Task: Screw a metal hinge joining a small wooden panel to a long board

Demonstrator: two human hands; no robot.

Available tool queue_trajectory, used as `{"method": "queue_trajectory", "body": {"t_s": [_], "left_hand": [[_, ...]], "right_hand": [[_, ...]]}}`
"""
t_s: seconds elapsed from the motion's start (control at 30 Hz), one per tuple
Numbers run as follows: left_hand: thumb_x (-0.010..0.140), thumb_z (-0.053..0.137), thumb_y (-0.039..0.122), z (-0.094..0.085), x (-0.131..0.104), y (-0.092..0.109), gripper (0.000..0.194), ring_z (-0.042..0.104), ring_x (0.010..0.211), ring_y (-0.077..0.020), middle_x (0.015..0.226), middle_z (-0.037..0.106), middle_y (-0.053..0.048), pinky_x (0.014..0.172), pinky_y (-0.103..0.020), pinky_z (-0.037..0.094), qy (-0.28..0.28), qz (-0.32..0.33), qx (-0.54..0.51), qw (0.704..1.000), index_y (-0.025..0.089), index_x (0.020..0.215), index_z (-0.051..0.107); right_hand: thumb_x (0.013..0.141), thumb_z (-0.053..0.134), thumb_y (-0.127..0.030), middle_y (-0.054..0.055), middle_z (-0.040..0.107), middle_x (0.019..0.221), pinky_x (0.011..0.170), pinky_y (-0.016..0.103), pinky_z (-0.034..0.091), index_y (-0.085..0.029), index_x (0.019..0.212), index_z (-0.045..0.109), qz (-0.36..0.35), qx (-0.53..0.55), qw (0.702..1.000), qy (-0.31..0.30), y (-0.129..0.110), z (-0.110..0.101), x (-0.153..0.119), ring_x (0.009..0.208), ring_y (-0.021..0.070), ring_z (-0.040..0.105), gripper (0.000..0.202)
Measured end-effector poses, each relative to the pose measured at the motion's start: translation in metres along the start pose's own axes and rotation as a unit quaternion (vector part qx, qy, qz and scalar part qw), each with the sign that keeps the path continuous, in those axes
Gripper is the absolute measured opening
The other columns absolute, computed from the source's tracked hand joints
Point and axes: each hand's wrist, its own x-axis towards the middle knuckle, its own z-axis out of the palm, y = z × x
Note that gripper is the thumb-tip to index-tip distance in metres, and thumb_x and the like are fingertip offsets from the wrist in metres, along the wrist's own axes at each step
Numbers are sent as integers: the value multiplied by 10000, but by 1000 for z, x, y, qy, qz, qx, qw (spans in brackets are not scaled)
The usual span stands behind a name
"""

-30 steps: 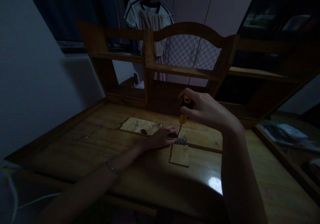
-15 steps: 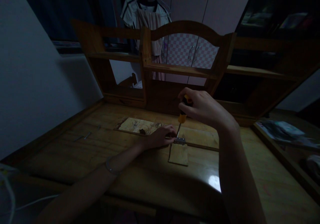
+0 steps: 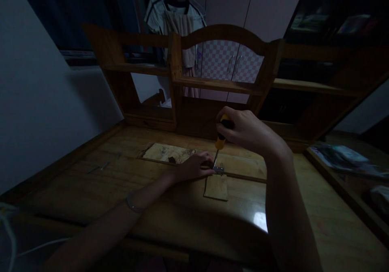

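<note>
Room v. dim, detail limited. Person at light-brown wooden desk [image 3: 91, 191] w/ wooden shelf hutch [image 3: 219, 83] along its back edge.

Right hand [image 3: 247, 132] is wrapped tight round the yellow-and-black-handled screwdriver [image 3: 221, 136], held near upright, shaft angled down so the tip meets a small silvery metal hinge [image 3: 218, 169]. Hinge sits roughly mid-desk, toward the back edge, at the top of a small pale rectangular wood piece [image 3: 216, 187] and against a long flat pale wooden board [image 3: 243, 166] lying parallel to the back edge.

Left hand [image 3: 194, 166] lies flat-ish beside the hinge, fingers [image 3: 207, 163] pressed down at the tip's left; whether they pinch a screw or only steady the hinge, cannot tell.

Progress, as judged: hinge placed, driver engaged on it, so fastening looks under way. No. of screws seated not readable. A few thin loose bits, poss. screws [image 3: 101, 166], lie near the desk's left edge, well apart from the work, so some fixing prob. remains.
</note>
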Motion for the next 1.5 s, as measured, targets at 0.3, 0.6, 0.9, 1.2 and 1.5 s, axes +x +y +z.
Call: {"method": "queue_trajectory", "body": {"t_s": [0.3,0.6,0.9,1.2,1.5], "left_hand": [[795,766,267,1,1,1,211,605,976,-183,1034,623,-42,872,-300,460,24,13,40,999,185,933,629],[800,768,305,2,1,-7,221,603,1016,-192,1058,623,-49,912,-324,462,21,15,24,999,189,945,647],[787,784,324,0,0,-3,234,607,1008,-200,1048,630,-41,918,-341,461,27,6,33,999,194,923,646],[778,792,336,-1,0,1,240,579,1040,-214,1054,631,-30,963,-375,418,21,-8,80,997,207,915,644],[792,783,321,-3,-1,10,241,543,1056,-223,1058,628,-33,959,-378,402,31,4,115,993,204,934,628]], "right_hand": [[894,509,-416,66,668,831,652,289,399,-200,1067,620,9,-4,1000,4,3,0,1,733,201,597,298],[874,513,-388,87,683,891,714,310,429,-175,1207,608,23,4,1000,-7,2,-3,-1,793,220,607,407],[871,530,-380,95,688,907,727,315,440,-151,1220,626,12,5,1000,6,4,-2,0,787,210,612,428],[885,559,-385,59,695,858,652,281,413,-182,1124,670,2,20,1000,14,4,-3,0,746,184,616,333],[903,600,-395,8,685,827,621,262,384,-241,1032,665,-27,38,998,33,7,2,0,732,162,610,211]]}}
